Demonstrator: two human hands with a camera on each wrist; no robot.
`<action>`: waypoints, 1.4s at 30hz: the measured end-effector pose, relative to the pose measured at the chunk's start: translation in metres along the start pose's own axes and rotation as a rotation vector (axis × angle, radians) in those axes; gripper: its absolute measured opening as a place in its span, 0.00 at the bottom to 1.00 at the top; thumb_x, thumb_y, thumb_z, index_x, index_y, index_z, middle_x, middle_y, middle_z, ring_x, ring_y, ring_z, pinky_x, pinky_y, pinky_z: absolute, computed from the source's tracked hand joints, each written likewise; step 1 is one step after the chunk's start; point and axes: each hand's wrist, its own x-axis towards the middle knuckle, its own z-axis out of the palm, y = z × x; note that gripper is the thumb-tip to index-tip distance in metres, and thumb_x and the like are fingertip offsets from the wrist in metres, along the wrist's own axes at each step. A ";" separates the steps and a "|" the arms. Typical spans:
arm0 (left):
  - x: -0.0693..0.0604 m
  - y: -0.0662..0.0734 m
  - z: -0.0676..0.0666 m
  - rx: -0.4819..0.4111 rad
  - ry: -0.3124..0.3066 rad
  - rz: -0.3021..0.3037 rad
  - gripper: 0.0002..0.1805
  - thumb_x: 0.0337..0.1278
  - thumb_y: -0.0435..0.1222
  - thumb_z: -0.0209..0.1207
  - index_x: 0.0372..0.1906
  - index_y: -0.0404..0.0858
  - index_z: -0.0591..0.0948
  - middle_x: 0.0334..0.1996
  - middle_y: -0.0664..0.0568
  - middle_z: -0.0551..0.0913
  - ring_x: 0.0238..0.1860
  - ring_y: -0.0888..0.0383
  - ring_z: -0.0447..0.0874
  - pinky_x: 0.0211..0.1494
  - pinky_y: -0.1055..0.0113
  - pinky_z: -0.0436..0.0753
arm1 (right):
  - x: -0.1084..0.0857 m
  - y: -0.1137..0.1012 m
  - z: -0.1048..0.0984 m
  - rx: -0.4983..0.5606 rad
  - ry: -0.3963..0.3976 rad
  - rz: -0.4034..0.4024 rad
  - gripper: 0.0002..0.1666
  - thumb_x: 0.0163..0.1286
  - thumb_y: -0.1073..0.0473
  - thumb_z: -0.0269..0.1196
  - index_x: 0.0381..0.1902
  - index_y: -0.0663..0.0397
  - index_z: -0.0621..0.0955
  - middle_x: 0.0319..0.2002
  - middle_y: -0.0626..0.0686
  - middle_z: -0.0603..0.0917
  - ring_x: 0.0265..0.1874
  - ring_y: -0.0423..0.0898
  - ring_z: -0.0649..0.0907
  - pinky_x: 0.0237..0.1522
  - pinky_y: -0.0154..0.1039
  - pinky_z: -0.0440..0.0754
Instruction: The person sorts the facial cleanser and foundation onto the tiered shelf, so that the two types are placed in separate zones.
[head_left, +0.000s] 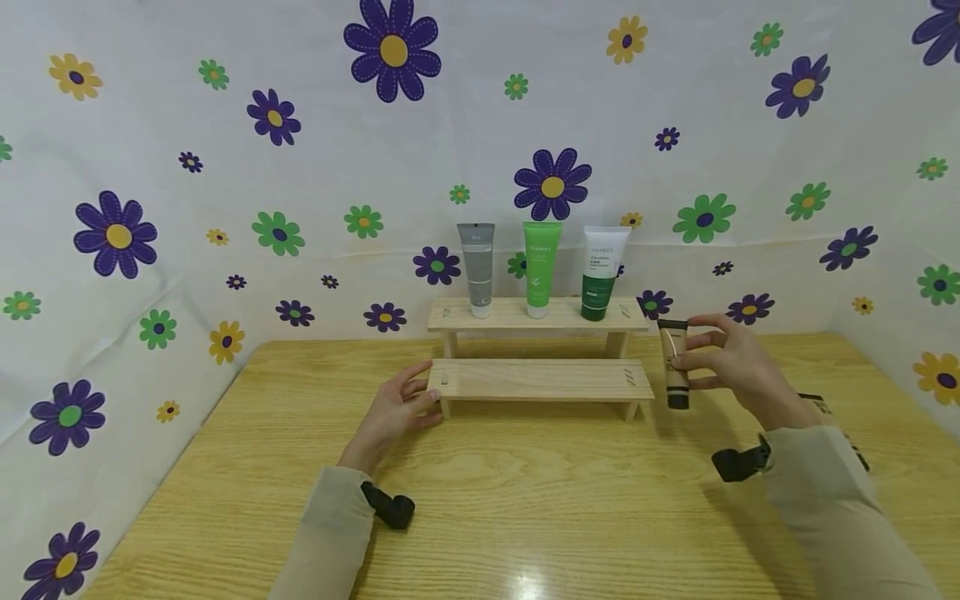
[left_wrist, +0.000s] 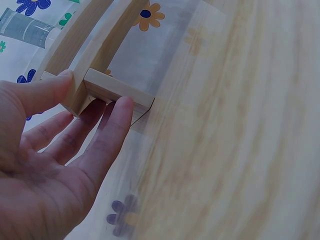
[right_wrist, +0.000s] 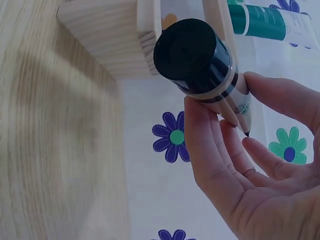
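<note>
With its thumb on the edge and its fingers beneath, my left hand [head_left: 396, 406] grips the left end of a low two-tier wooden stand [head_left: 536, 379]. The left wrist view shows the thumb [left_wrist: 50, 92] against the wood at the stand's corner. Off the stand's right end, my right hand [head_left: 731, 367] pinches a tan squeeze tube [head_left: 676, 354] with a black cap, held upright with the cap down. Seen from below in the right wrist view, the tube's black cap [right_wrist: 187, 50] faces the camera, in the air beside the stand.
On the upper tier [head_left: 510, 312] stand a grey tube [head_left: 478, 267], a green tube [head_left: 539, 267] and a white-and-green tube [head_left: 602, 271], caps down. A dark, patterned item [head_left: 816, 403] lies on the table at right, partly hidden by the right forearm. Flowered cloth surrounds the table.
</note>
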 end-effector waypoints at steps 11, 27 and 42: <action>0.000 -0.001 -0.001 0.003 -0.013 0.016 0.33 0.74 0.23 0.53 0.79 0.33 0.59 0.68 0.29 0.69 0.62 0.35 0.76 0.55 0.52 0.85 | 0.001 -0.007 0.009 0.017 0.024 -0.042 0.47 0.71 0.71 0.64 0.77 0.70 0.50 0.61 0.73 0.67 0.36 0.39 0.82 0.40 0.42 0.89; -0.001 0.000 -0.001 -0.003 -0.023 0.013 0.33 0.74 0.23 0.52 0.79 0.33 0.58 0.69 0.29 0.68 0.63 0.35 0.76 0.55 0.52 0.85 | 0.000 -0.019 0.030 0.062 0.089 -0.092 0.47 0.66 0.76 0.65 0.75 0.69 0.53 0.59 0.72 0.69 0.33 0.39 0.83 0.38 0.42 0.89; -0.001 -0.002 -0.002 0.003 -0.024 0.021 0.33 0.74 0.23 0.52 0.79 0.33 0.58 0.69 0.29 0.69 0.62 0.35 0.76 0.54 0.53 0.86 | -0.002 -0.028 0.046 0.133 0.124 -0.149 0.45 0.64 0.77 0.65 0.73 0.68 0.55 0.56 0.68 0.70 0.35 0.35 0.83 0.38 0.39 0.89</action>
